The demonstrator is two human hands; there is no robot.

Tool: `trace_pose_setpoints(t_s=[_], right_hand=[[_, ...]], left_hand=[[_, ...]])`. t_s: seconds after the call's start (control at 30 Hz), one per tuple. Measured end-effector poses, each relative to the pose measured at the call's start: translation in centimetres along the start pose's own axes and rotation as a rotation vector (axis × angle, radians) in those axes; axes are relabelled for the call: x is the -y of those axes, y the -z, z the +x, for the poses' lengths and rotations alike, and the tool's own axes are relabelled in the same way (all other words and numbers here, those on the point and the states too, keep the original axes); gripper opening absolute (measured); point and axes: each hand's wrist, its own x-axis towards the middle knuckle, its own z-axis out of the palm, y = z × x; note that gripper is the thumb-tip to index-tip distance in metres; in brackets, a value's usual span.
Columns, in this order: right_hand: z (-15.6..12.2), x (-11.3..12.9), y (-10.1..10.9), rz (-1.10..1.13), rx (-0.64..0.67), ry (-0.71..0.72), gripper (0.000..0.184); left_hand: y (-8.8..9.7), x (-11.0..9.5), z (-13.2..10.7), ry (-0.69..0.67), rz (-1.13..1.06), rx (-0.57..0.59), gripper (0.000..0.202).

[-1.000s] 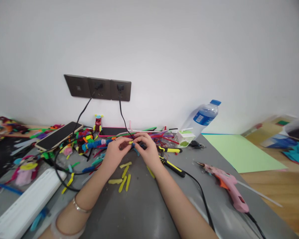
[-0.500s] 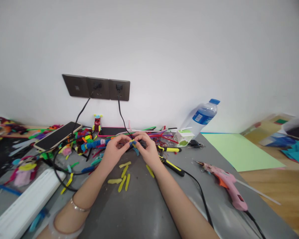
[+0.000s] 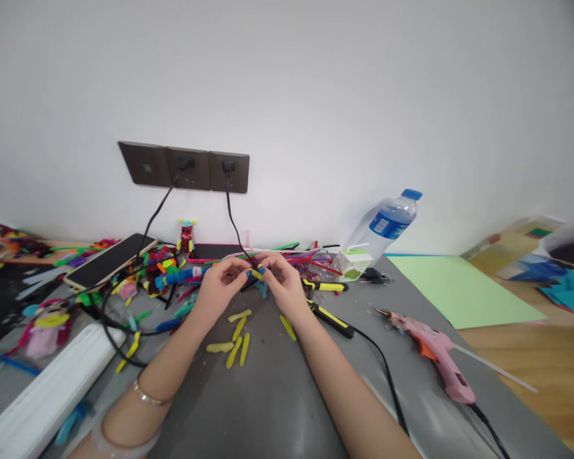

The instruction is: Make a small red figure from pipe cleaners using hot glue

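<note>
My left hand and my right hand meet over the far middle of the grey mat. Both pinch a small blue and yellow pipe-cleaner piece between fingertips. A blue tail of it hangs down just below the fingers. Several short yellow pipe-cleaner bits lie on the mat just in front of my hands. One more yellow bit lies by my right wrist.
A pink glue gun with its cord lies to the right. Yellow-handled pliers, a water bottle, a small green carton, green paper, two phones, cables to wall sockets and a heap of coloured pipe cleaners surround the mat.
My fingers have shifted slightly on the blue and yellow piece, working it between them. Both hands stay in the same place.
</note>
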Motion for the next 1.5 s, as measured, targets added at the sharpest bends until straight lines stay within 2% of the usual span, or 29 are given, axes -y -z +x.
trace_pose_setpoints(t_s=[0.47, 0.77, 1.0, 1.5], right_hand=[[0.06, -0.32, 0.03, -0.003, -0.012, -0.032, 0.013], [0.07, -0.28, -0.05, 0.018, -0.017, -0.014, 0.009], [0.03, 0.12, -0.11, -0.101, -0.014, 0.067, 0.004], [0.01, 0.43, -0.15, -0.1, -0.046, 0.052, 0.005]], left_hand=[[0.05, 0.16, -0.1, -0.006, 0.018, 0.006, 0.016], [0.12, 0.01, -0.03, -0.014, 0.029, -0.005, 0.015], [0.13, -0.38, -0.09, -0.018, 0.024, -0.008, 0.015], [-0.03, 0.18, -0.07, 0.004, 0.098, -0.006, 0.019]])
